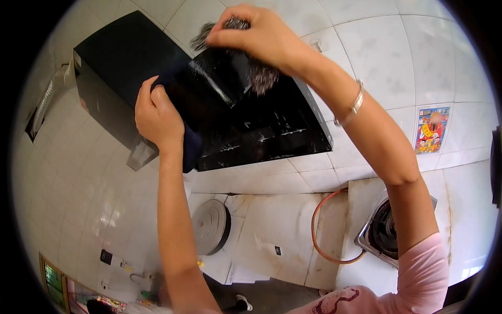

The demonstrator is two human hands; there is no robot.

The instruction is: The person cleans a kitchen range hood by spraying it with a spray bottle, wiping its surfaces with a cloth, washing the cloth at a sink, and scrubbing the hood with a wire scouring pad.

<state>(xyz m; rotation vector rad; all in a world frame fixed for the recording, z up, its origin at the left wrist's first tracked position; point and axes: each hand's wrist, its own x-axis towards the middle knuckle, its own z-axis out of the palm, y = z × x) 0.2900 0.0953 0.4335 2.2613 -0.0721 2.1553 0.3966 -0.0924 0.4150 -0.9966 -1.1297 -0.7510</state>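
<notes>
A black range hood (272, 123) with a glossy front hangs on the tiled wall, with white streaks along its lower part. My right hand (256, 34) is closed around a steel wool scourer (201, 37) at the hood's upper edge. A dark mirror image of the scourer appears in the shiny surface below that hand. On the hood's left side, my left hand (161, 118) grips a dark blue cloth (192, 149), its fingers curled over the top. Part of the cloth is hidden behind that hand and wrist.
Below, a counter holds a round grey lid-like disc (209, 227) and a gas stove (384, 227) with an orange hose (315, 225). A colourful poster (432, 130) is on the right wall. A silver duct (47, 99) runs at far left.
</notes>
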